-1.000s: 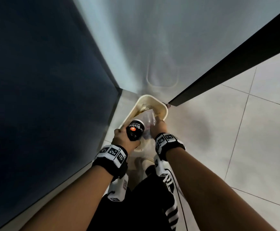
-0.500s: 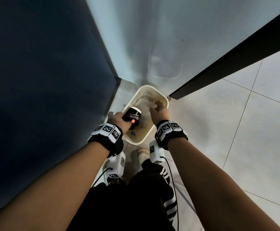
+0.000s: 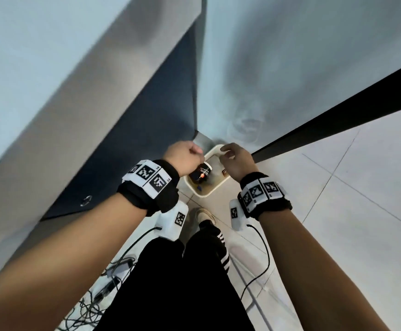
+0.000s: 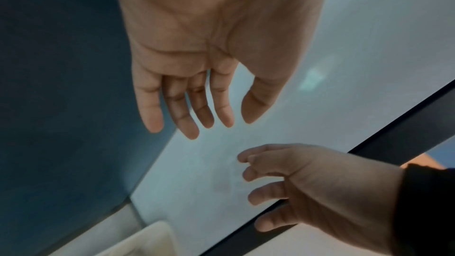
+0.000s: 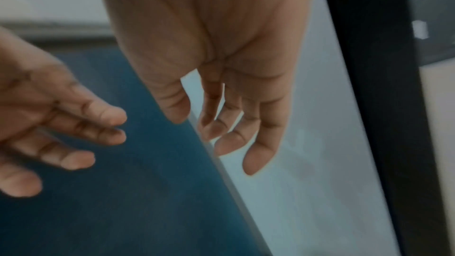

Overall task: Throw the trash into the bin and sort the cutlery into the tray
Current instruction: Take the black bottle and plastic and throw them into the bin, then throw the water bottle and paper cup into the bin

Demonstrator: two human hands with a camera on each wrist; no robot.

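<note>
A cream bin (image 3: 212, 192) stands on the floor in the corner between a dark blue panel and a pale wall. A black bottle with a white cap (image 3: 201, 174) lies inside it beside clear plastic wrap (image 3: 215, 163). My left hand (image 3: 186, 156) hovers above the bin's left side, empty, its fingers straight and relaxed in the left wrist view (image 4: 194, 112). My right hand (image 3: 236, 161) hangs over the bin's right side, also empty, with loose fingers (image 5: 229, 129). Only a corner of the bin rim (image 4: 147, 240) shows in the left wrist view.
The dark blue panel (image 3: 146, 151) rises on the left and a black baseboard strip (image 3: 338, 120) runs along the right. Pale floor tiles (image 3: 350, 187) spread to the right. Tangled cables and a power strip (image 3: 108, 285) lie on the floor behind my left leg.
My left hand has let go of the black bottle, which now lies in the bin. The right hand has released the plastic wrap. Both hands have risen above the bin.
</note>
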